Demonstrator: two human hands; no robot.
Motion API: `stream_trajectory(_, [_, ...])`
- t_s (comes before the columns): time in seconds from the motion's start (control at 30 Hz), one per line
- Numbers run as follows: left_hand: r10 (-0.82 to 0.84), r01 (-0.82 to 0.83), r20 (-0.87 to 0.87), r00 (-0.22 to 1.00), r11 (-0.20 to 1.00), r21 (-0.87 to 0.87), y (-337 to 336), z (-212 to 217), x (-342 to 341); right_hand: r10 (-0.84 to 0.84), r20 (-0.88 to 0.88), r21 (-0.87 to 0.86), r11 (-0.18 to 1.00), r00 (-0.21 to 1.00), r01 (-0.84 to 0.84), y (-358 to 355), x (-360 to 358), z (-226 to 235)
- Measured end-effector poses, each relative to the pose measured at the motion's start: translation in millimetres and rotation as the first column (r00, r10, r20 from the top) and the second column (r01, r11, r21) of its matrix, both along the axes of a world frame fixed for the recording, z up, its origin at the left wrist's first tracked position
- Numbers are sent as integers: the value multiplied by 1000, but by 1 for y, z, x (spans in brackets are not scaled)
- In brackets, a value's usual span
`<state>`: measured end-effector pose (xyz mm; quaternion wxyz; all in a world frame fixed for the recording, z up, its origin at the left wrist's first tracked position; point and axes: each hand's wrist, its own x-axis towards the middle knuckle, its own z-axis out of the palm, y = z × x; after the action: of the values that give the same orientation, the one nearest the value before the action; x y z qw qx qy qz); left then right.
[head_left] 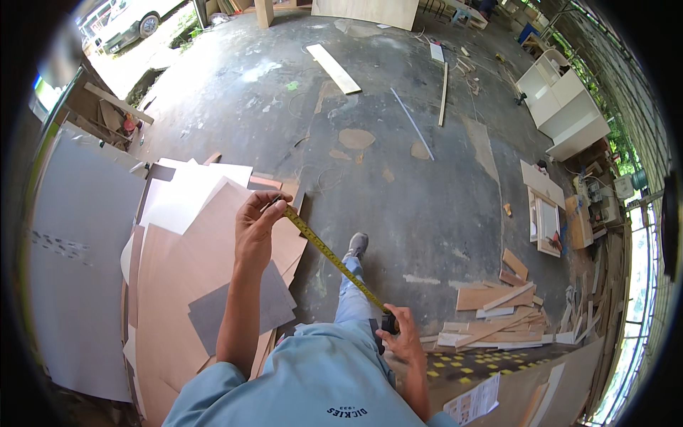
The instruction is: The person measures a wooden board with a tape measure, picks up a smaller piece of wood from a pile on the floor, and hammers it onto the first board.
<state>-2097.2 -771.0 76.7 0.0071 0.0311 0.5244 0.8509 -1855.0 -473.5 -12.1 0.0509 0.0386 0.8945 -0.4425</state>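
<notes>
We cannot see much of the tape case [389, 324]: the right hand [405, 338] wraps it, so only a dark corner shows at the hand's 10 o'clock, and the right fingers are curled shut around it. The tip of the tape [331, 257] is also hidden, pinched under the left hand [255, 229], whose thumb and forefinger are pressed together on the blade's end at about 1 o'clock of that hand. Between the two hands the yellow tape runs taut and straight, from upper left down to lower right, passing over the floor [398, 185] and our own leg; its markings are too small to make out. The left hand hovers over the edge of a stack of boards [185, 263] lying at 9 o'clock; whether it touches them we cannot tell. A grey sheet [245, 306] lies on that stack, partly covered by the left forearm. Our shoe [357, 244] stands just beyond the tape, at its 1 o'clock. A pile of offcuts [505, 313] sits at 3 o'clock, well apart.
</notes>
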Motion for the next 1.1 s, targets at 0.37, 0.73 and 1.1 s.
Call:
stream_trajectory(0.37, [-58,106,231,971,974,-200,133,-29,-277,245,-65,-137,958,967,-252,65,-459,40])
stream_trajectory(0.73, [-207,-124,616,760,884,450,144,-101,-546,282,-229,-18,956,932,-294,-16,-811,-7])
stream_trajectory(1.1, [-186,133,593,783,982,132,180,-98,-896,292,77,-367,897,953,-245,54,-1144,20])
